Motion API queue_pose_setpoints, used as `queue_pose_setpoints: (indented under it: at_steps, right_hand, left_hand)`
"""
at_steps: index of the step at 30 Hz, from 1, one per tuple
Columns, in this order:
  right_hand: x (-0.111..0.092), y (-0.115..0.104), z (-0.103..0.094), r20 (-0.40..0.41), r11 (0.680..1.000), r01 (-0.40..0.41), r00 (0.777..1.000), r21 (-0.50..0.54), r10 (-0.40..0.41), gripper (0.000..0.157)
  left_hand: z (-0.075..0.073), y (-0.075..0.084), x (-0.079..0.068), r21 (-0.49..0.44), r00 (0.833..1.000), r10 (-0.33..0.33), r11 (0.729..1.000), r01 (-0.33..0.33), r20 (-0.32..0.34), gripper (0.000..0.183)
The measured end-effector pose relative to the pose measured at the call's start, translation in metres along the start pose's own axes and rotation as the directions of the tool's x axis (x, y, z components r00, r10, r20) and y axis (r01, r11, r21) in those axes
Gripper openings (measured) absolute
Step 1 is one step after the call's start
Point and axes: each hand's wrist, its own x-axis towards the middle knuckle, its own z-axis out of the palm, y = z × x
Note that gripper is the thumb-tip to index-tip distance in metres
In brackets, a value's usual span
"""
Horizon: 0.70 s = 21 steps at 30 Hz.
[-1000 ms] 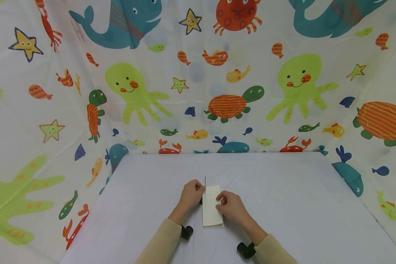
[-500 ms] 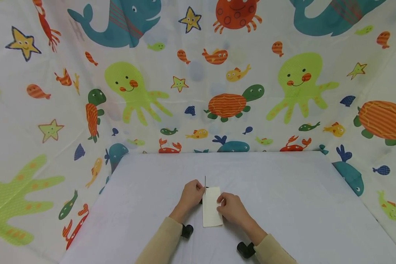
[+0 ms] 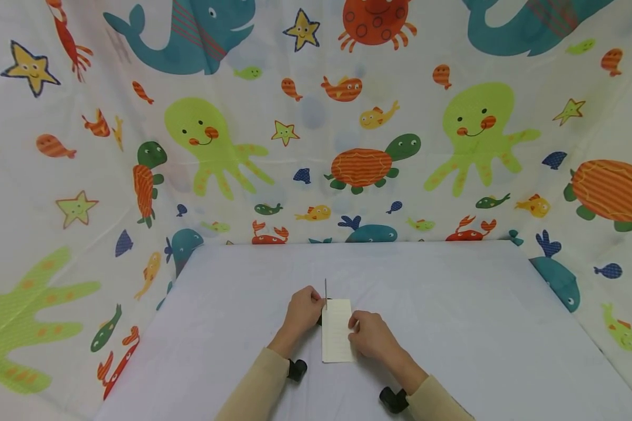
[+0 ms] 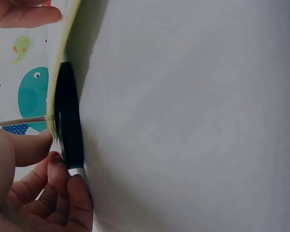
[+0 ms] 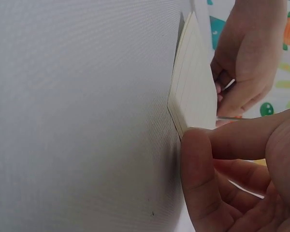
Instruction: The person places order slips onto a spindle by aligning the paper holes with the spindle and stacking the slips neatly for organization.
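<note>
A small stack of cream lined paper sheets [image 3: 338, 333] lies lengthwise between the two hands. A thin upright rod [image 3: 325, 291] stands at its upper left corner; in the left wrist view this rod [image 4: 19, 121] meets the paper edge over a thick black round base [image 4: 68, 116]. Together they look like a paper spike. My left hand [image 3: 303, 310] pinches that corner with its thumb beside the rod, other fingers curled by the base. At the right edge, my right hand [image 3: 370, 334] pinches the sheets [image 5: 193, 77] between thumb and index finger.
The white-covered table [image 3: 453, 304] extends all round the hands. A curtain with printed sea animals [image 3: 316, 117] hangs behind and along both sides. A black wrist camera [image 3: 296, 371] sits at the left sleeve and another black wrist camera [image 3: 393, 400] at the right.
The paper's lower edge, which was slightly curled, lies flatter now, and faint ruled lines show on top. My right hand has shifted slightly toward me; the left has stayed at the corner.
</note>
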Motion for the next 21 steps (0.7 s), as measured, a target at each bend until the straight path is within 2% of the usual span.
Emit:
queue_pose_setpoints:
  at_steps: [5,12,16,21]
  right_hand:
    - [-0.005,0.001,-0.003,0.01,1.0,-0.012,1.0,-0.018,0.012,0.009]
    - [-0.015,0.002,-0.011,0.065,0.999,-0.037,0.997,0.023,0.035,0.007]
    - [-0.019,0.003,-0.017,0.057,0.999,-0.031,0.998,-0.028,0.033,0.008]
    - [-0.024,0.009,-0.023,0.045,0.996,-0.024,0.999,-0.083,0.028,0.007]
  left_hand:
    - [-0.004,0.0,-0.005,0.032,1.0,-0.006,0.999,0.006,0.004,0.012]
    - [-0.012,0.001,-0.016,0.054,0.999,-0.001,0.999,-0.001,0.036,0.012]
    - [-0.017,0.002,-0.021,0.058,0.999,0.023,0.998,-0.025,0.038,0.011]
    - [-0.022,0.004,-0.027,0.127,0.998,0.05,0.99,-0.055,0.044,0.011]
